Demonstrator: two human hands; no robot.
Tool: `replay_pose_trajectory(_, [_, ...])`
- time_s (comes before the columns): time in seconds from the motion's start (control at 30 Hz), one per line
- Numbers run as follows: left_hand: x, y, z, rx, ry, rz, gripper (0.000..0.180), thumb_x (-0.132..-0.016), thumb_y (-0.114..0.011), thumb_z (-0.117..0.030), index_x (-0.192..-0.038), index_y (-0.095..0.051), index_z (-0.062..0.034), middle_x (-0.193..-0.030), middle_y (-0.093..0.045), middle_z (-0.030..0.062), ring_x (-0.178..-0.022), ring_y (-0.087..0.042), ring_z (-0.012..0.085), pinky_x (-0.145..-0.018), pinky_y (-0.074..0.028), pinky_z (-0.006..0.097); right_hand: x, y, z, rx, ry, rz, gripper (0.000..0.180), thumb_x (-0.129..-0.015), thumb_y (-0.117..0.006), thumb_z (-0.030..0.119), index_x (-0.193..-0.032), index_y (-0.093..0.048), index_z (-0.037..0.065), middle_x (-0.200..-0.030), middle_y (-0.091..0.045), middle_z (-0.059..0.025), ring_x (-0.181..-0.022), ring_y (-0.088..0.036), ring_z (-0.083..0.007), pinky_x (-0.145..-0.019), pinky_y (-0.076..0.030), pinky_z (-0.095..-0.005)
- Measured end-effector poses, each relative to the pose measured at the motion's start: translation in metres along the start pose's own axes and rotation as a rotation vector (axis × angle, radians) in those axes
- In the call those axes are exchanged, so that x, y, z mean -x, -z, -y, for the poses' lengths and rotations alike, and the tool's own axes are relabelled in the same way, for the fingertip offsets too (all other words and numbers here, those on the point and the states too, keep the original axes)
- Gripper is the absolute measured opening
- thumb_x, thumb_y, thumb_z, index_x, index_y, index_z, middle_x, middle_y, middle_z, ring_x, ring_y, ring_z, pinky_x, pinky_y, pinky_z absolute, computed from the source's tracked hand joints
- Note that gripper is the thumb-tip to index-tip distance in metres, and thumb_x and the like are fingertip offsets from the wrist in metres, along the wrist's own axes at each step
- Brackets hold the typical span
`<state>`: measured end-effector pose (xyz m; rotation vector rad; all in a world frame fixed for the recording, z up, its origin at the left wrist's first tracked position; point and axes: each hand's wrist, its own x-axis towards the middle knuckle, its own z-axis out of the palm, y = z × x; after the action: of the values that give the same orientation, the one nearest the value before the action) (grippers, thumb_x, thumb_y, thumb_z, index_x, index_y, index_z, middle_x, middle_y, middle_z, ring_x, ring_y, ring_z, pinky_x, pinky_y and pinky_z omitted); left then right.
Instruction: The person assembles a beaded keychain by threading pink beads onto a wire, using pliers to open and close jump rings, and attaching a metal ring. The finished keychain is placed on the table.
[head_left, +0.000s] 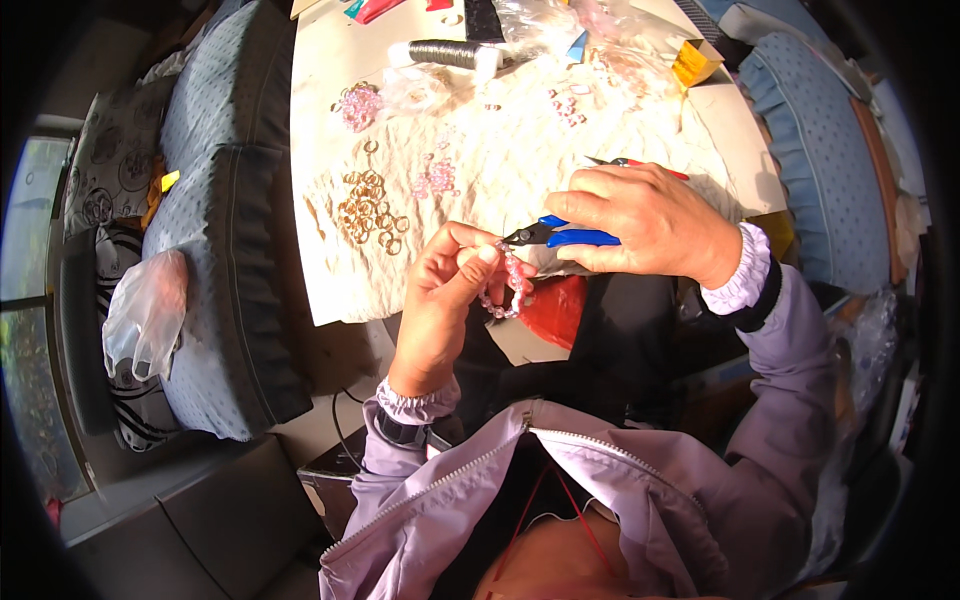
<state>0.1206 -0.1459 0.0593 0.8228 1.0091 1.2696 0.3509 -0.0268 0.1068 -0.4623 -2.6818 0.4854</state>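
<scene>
My left hand (pixel 452 278) pinches a loop of pink and clear beads (pixel 513 290), which hangs below its fingertips at the table's near edge. In my right hand (pixel 640 222) is a pair of cutting pliers (pixel 582 236) with blue handles. Their dark jaws point left and meet the top of the bead loop beside my left thumb. Whether the jaws touch a thread or wire there is too small to tell. Just beyond my right hand lies a second tool (pixel 622 161) with a pointed tip and red-and-black handles, partly hidden by the hand.
On the cloth (pixel 335 265) lie several gold rings (pixel 372 212), loose pink beads (pixel 437 176) and a pink bead cluster (pixel 358 106). A spool of dark thread (pixel 445 54) and plastic bags (pixel 540 25) are farther back. Blue-covered seats (pixel 215 270) flank the table; a red thing (pixel 557 312) is below its edge.
</scene>
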Motion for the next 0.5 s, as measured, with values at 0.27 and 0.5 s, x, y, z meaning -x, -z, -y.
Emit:
replay_pose_trajectory(0.27, [-0.003, -0.003, 0.007, 0.164, 0.032, 0.002, 0.014, -0.103, -0.056, -0.017, -0.109, -0.058, -0.005, -0.093, -0.073, 0.0165, -0.076, -0.069, 0.0179, -0.065, -0.054, 0.029, 0.002, -0.008, 0.004, -0.09, -0.079, -0.066, 0.035, -0.086, -0.073, 0.032, -0.107, -0.063, 0.006, -0.09, -0.063, -0.0123, -0.081, -0.067, -0.0344, -0.071, -0.053, -0.0429])
replay_pose_trajectory(0.5, [-0.003, -0.005, 0.008, 0.113, -0.047, -0.041, 0.014, -0.101, -0.058, -0.013, -0.112, -0.058, -0.0046, -0.102, -0.073, 0.0189, -0.082, -0.071, 0.0193, -0.07, -0.056, 0.03, 0.003, -0.003, 0.022, -0.058, -0.202, -0.042, 0.035, -0.088, -0.072, 0.032, -0.11, -0.061, 0.007, -0.093, -0.061, -0.0124, -0.089, -0.065, -0.0332, -0.075, -0.052, -0.0435])
